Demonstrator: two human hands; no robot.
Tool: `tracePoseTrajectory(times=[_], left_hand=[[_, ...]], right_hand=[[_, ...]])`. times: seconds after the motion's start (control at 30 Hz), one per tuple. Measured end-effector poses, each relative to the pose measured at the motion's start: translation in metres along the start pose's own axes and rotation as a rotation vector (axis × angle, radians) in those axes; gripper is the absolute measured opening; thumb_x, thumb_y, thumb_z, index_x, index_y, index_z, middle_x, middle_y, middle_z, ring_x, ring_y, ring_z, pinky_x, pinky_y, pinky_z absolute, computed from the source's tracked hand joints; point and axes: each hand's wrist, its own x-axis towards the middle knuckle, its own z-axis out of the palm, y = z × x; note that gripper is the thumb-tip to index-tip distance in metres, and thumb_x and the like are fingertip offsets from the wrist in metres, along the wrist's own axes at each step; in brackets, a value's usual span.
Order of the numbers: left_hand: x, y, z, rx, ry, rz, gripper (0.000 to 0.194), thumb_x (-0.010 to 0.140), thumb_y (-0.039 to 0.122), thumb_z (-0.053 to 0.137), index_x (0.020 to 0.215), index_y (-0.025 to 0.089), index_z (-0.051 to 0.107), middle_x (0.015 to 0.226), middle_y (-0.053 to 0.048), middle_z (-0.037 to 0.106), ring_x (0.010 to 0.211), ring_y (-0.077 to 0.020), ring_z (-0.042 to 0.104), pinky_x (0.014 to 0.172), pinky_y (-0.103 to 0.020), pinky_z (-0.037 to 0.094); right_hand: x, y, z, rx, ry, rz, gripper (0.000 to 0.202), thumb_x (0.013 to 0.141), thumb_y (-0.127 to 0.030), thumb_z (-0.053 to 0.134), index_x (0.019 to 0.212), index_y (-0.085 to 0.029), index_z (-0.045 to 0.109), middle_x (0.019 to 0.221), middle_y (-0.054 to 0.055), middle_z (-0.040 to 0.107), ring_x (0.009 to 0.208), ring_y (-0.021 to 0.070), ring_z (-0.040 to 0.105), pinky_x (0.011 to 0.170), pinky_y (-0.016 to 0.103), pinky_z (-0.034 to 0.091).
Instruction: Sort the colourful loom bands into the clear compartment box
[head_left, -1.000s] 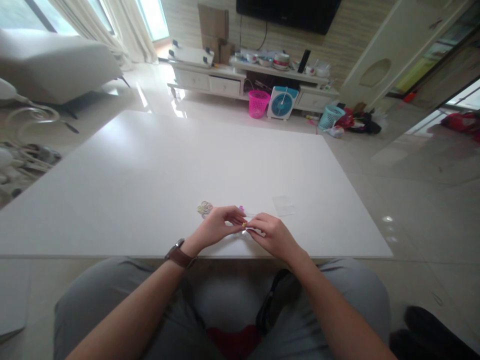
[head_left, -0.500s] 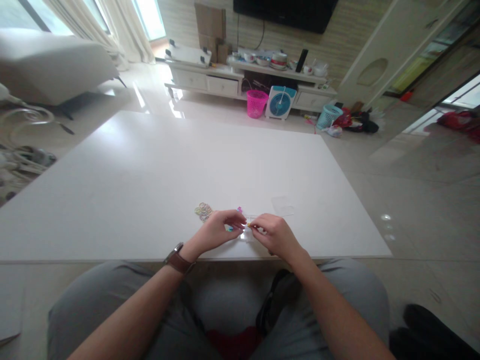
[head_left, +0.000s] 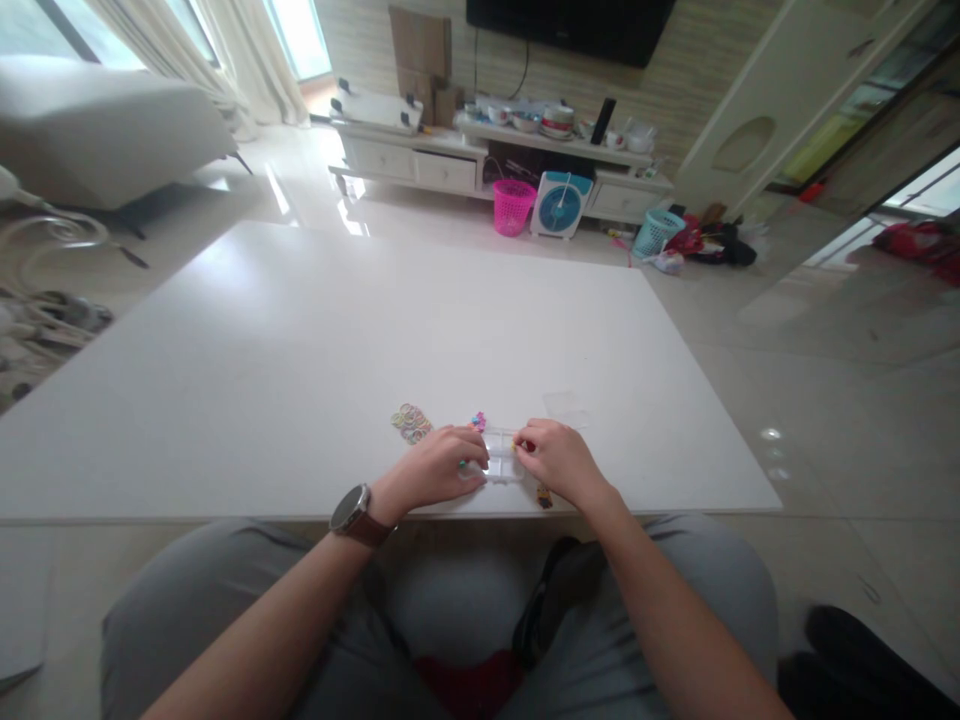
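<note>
A small clear compartment box [head_left: 502, 458] lies near the front edge of the white table [head_left: 360, 330]. My left hand [head_left: 439, 468] rests against the box's left side, fingers curled; a small green bit shows at its fingertips. My right hand [head_left: 559, 460] sits at the box's right side and pinches a tiny red and yellow piece. A little heap of coloured rubber bands [head_left: 410, 421] lies left of the box. A few coloured beads [head_left: 478, 422] lie just behind it. Another small coloured piece [head_left: 544, 496] lies by my right wrist.
A clear flat lid [head_left: 566, 408] lies behind my right hand. Beyond the table stand a low white TV cabinet [head_left: 420, 165], a pink basket [head_left: 513, 207], a blue fan [head_left: 561, 205] and a teal basket [head_left: 657, 232]. A sofa [head_left: 97, 130] is at the left.
My hands were pinched together over a tiny yellow piece above the table. They have moved apart and dropped to either side of the clear box, which now shows between them.
</note>
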Motion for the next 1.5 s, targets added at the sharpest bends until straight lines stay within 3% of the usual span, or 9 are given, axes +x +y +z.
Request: tracePoseTrajectory(times=[0.47,0.77,1.1,1.3,1.5], left_hand=[[0.000,-0.001,0.001,0.005,-0.015,0.007,0.013,0.085,0.013,0.062,0.084,0.019,0.073,0.091,-0.005,0.071,0.088,-0.0164,0.066,0.086,-0.027,0.049],[0.000,0.000,0.001,-0.006,-0.019,0.001,0.012,0.086,0.014,0.062,0.085,0.018,0.073,0.091,-0.005,0.070,0.088,-0.0162,0.065,0.090,-0.029,0.048],[-0.004,0.002,-0.013,-0.081,0.092,-0.095,0.009,0.084,0.018,0.064,0.088,0.019,0.072,0.088,-0.004,0.068,0.076,-0.0139,0.061,0.073,-0.025,0.047],[-0.002,0.002,-0.007,-0.055,0.026,-0.041,0.009,0.084,0.015,0.063,0.086,0.019,0.071,0.089,-0.004,0.069,0.084,-0.0160,0.064,0.079,-0.025,0.047],[-0.002,0.001,-0.007,-0.041,0.008,-0.040,0.012,0.084,0.015,0.062,0.087,0.019,0.072,0.090,-0.005,0.070,0.085,-0.0163,0.064,0.081,-0.026,0.048]], right_hand=[[-0.006,0.000,-0.010,0.065,-0.080,-0.058,0.027,0.089,-0.018,0.053,0.105,-0.025,0.074,0.099,0.003,0.074,0.090,0.0172,0.067,0.077,0.026,0.042],[-0.007,-0.003,-0.011,0.044,-0.108,-0.045,0.027,0.088,-0.017,0.054,0.104,-0.026,0.073,0.097,0.002,0.075,0.087,0.0180,0.067,0.074,0.026,0.040],[-0.009,-0.002,-0.012,0.046,-0.098,-0.049,0.027,0.091,-0.022,0.053,0.110,-0.026,0.072,0.097,0.003,0.075,0.085,0.0180,0.067,0.071,0.026,0.039],[-0.008,-0.004,-0.012,0.024,-0.131,-0.037,0.022,0.091,-0.022,0.055,0.102,-0.026,0.073,0.091,0.002,0.075,0.080,0.0174,0.066,0.070,0.026,0.038],[-0.008,-0.006,-0.015,0.006,-0.135,-0.021,0.023,0.093,-0.024,0.054,0.106,-0.025,0.072,0.089,0.003,0.075,0.081,0.0179,0.067,0.069,0.026,0.038]])
